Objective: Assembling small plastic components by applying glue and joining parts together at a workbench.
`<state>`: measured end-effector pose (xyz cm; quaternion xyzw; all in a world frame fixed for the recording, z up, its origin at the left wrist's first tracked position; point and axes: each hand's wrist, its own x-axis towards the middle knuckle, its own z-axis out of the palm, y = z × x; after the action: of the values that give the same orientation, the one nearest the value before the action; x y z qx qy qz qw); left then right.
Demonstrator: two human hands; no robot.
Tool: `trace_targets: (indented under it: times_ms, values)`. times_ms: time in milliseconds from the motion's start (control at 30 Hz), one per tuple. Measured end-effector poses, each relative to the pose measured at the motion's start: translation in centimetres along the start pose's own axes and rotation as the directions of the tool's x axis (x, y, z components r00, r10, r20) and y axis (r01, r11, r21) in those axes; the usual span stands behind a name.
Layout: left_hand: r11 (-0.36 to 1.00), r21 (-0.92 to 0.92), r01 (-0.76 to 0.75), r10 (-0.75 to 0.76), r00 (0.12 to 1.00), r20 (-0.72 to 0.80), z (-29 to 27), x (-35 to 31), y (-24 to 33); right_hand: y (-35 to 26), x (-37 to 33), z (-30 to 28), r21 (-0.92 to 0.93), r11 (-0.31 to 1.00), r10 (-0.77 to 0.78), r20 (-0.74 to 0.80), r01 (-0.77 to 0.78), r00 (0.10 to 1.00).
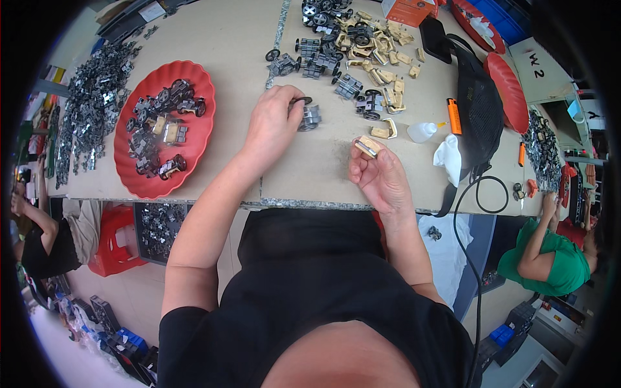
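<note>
Head: pinching tan part (367,148) between right hand's (381,174) thumb and fingertips, at the tips, clear of the palm. Holding grey chassis (311,119) by its wheeled end in left hand (275,123), body jutting right of the fingers; can't tell if lifted. Farther out on table (226,39): past tan frame (380,133), bottle (422,132), tan pile (381,48), red tray (192,139) at left.

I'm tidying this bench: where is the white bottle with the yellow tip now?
In the head view, the white bottle sits on the table right of centre, beyond the right hand, between a curved beige part and an orange object.
</note>
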<state>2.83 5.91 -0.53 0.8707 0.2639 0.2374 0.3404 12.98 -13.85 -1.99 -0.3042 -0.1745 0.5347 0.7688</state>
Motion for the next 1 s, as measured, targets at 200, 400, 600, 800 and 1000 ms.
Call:
trace_targets:
  times_ms: [200, 400, 600, 800, 1000]
  values:
    - [0.986, -0.167, 0.006, -0.012, 0.999, -0.036, -0.5, -2.8, 1.5, 0.2, 0.5, 0.5, -0.015, 1.0, 0.013, -0.029, -0.014, 0.999]
    - [0.986, -0.168, -0.009, -0.016, 0.989, -0.146, 1.0, -5.2, 2.7, 0.9, 0.7, 2.2, 0.049, 0.996, 0.078, -0.001, -0.078, 0.997]
    - [0.877, -0.471, 0.095, -0.076, 0.995, 0.061, -0.1, -6.2, 1.8, 1.2, 1.3, 1.2, 0.039, 0.998, 0.045, -0.012, -0.045, 0.999]
    - [0.655, -0.687, 0.315, -0.153, 0.945, 0.289, -1.4, -7.0, 0.4, 1.3, 1.4, 1.7, 0.019, 0.999, 0.027, -0.041, -0.026, 0.999]
    - [0.615, -0.669, 0.416, -0.162, 0.898, 0.409, -2.0, -6.5, 1.5, 1.3, 1.9, 2.0, -0.007, 1.0, 0.028, -0.039, -0.028, 0.999]
